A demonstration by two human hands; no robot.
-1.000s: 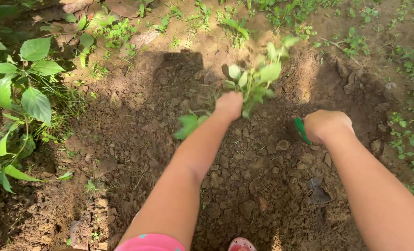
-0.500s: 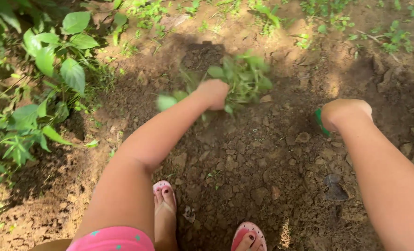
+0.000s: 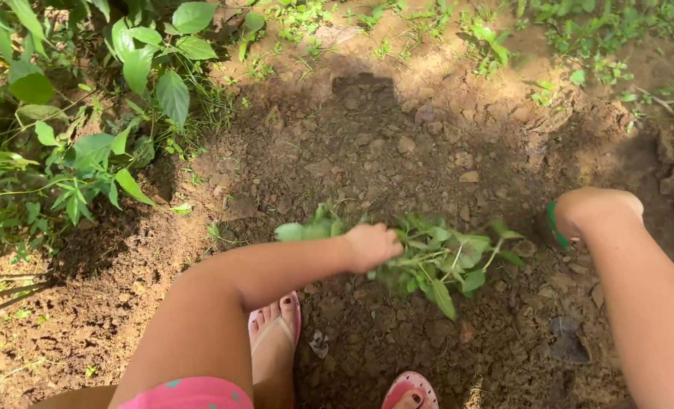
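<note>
My left hand (image 3: 372, 246) is closed around a bunch of pulled green weeds (image 3: 435, 261), held low over loose brown soil (image 3: 397, 151) in the middle of the view. Leaves stick out on both sides of the fist. My right hand (image 3: 594, 212) is at the right, closed on a green-handled tool (image 3: 554, 225); only a short piece of the green handle shows and the working end is hidden. The two hands are apart, with the weeds between them.
My feet in pink sandals (image 3: 280, 333) stand on the dirt at the bottom, the second sandal (image 3: 409, 390) at the lower edge. Leafy green plants (image 3: 102, 113) crowd the left side. Small weeds (image 3: 488, 38) line the far edge. A flat dark stone (image 3: 564, 341) lies lower right.
My left hand has pulled the weed bunch back toward me and lowered it near the soil. The view tilted down, bringing my feet into sight. My right hand stayed put.
</note>
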